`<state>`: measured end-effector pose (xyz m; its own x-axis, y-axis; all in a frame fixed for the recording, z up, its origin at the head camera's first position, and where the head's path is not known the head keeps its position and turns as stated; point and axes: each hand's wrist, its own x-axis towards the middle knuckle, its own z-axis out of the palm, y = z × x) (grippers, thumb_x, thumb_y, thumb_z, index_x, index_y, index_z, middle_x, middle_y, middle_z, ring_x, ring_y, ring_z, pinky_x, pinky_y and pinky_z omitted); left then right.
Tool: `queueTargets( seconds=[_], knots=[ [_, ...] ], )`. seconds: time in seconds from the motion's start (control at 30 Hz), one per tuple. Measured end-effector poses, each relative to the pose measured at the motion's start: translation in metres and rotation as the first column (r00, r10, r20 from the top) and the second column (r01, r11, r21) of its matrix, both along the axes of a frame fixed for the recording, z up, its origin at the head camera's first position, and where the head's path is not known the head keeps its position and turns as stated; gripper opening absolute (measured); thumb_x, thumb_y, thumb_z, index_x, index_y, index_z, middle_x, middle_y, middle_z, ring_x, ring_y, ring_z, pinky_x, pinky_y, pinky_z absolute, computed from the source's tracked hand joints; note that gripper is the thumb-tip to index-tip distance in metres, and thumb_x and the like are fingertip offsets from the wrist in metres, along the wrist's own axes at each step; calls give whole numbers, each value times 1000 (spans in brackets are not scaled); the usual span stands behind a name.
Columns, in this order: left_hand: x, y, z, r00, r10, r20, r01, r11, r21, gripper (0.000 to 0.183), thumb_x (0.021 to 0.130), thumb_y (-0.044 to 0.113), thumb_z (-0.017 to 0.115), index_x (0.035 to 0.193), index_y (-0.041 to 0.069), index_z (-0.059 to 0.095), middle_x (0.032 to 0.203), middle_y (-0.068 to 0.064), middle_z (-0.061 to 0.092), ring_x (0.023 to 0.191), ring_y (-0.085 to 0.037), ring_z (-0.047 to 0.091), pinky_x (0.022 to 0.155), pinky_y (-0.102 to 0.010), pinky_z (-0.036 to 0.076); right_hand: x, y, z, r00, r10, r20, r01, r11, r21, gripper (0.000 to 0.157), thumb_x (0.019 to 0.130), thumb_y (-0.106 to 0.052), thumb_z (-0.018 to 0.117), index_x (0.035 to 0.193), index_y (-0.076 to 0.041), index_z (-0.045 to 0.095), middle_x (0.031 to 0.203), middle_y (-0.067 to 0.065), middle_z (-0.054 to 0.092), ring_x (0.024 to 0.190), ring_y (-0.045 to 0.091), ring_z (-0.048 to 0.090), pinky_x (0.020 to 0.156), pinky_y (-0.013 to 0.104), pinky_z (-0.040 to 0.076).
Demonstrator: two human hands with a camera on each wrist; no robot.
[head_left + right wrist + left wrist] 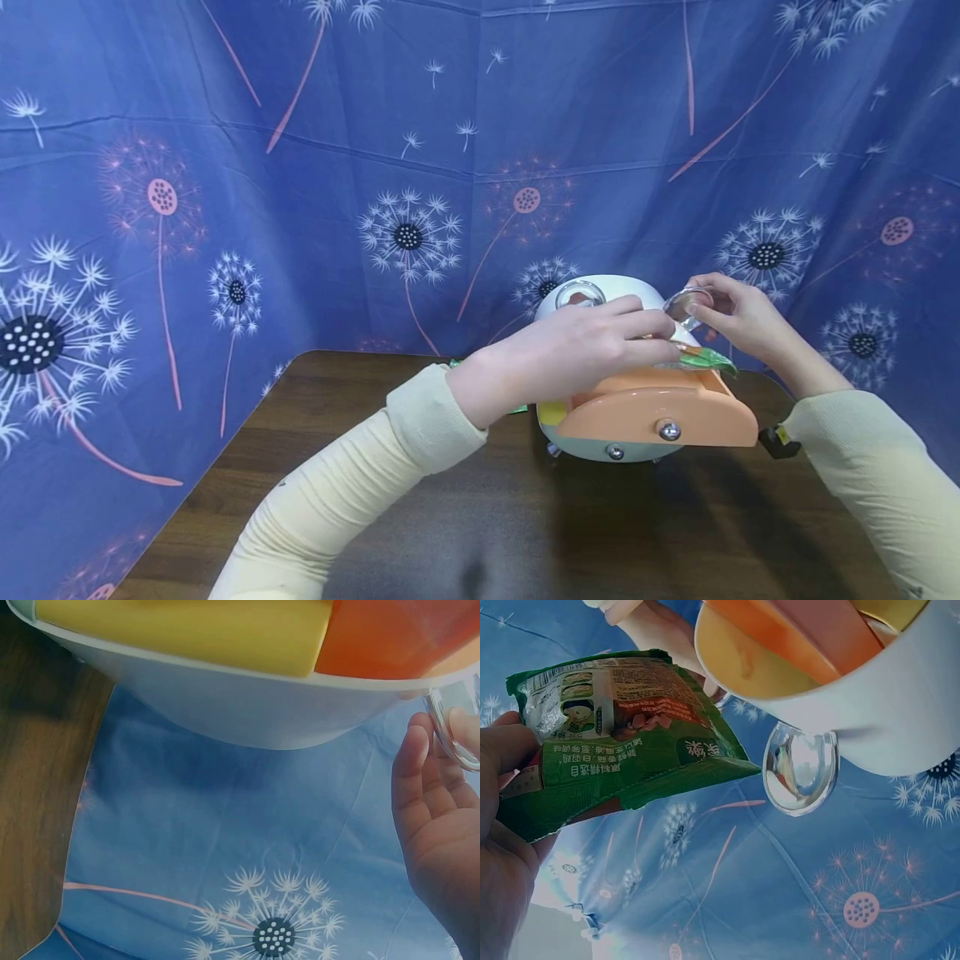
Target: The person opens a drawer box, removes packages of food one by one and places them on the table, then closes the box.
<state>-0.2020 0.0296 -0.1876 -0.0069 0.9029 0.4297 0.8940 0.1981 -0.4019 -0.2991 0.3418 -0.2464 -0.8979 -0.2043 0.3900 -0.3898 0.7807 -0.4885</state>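
Observation:
A white rounded storage box with ear-like silver rings on top has its peach-orange drawer pulled out at the front. My left hand is over this drawer, gripping a green printed food packet by one end between thumb and fingers. The packet's green corner pokes out past the fingers in the head view. On the box's right, my right hand pinches the rim of the right silver ear between thumb and fingers. The left silver ear stands untouched.
Below the open drawer is a pale lower drawer with a silver knob. A yellow drawer shows beside the orange one. Green scraps peek out behind my left forearm. The brown table meets a blue dandelion-print cloth behind.

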Motion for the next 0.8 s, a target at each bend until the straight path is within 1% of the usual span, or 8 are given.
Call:
queueTargets(
  seconds=[0.1,0.2,0.37,0.43,0.63,0.7,0.8],
  knots=[
    [0,-3,0,999,22,-44,-22,1000,-4,35,93,9,47,124,19,59,120,3,55,101,-14,50,85,-18,39,1,0,0,1000,-4,-8,4,1000,6,41,94,-23,57,129,-5,47,96,13,53,64,5,58,57,23,49],
    [0,-8,-1,996,49,-70,-49,999,0,35,94,8,47,124,20,59,120,4,56,102,-13,49,82,-19,41,1,0,0,1000,0,-16,0,1000,3,40,93,-22,58,128,-5,47,94,12,52,63,5,58,56,23,49],
    [-1,-19,-4,991,78,-107,-75,997,35,32,95,7,49,122,20,61,117,5,57,103,-13,50,81,-20,46,1,-2,-1,1000,13,-26,-13,1000,-7,40,93,-22,58,127,-4,48,93,12,51,64,2,58,55,24,49],
    [-2,-23,-6,989,74,-129,-67,996,63,33,95,4,49,121,19,62,115,5,57,102,-14,50,81,-20,47,1,-1,-1,999,22,-35,-22,1000,0,39,94,-21,57,127,-3,48,93,12,50,65,2,58,54,25,50],
    [-7,-31,-12,980,28,-199,1,990,144,33,95,-1,47,115,16,66,111,3,60,100,-14,52,83,-19,47,0,1,-1,997,42,-60,-41,999,10,37,94,-20,56,126,-3,48,90,12,50,63,3,59,53,25,49],
    [-9,-34,-13,980,17,-199,15,987,157,32,95,-1,47,115,16,66,111,2,60,101,-14,53,83,-18,47,-1,2,-2,997,45,-63,-45,999,7,37,94,-20,56,126,-3,48,90,11,49,64,2,59,53,25,49],
    [-9,-38,-14,982,7,-186,28,983,182,31,93,-1,49,113,15,67,110,2,60,102,-14,53,79,-18,49,-1,3,-2,997,43,-63,-43,999,0,38,94,-21,57,126,-4,48,91,12,50,65,2,59,53,24,49]
  ],
)
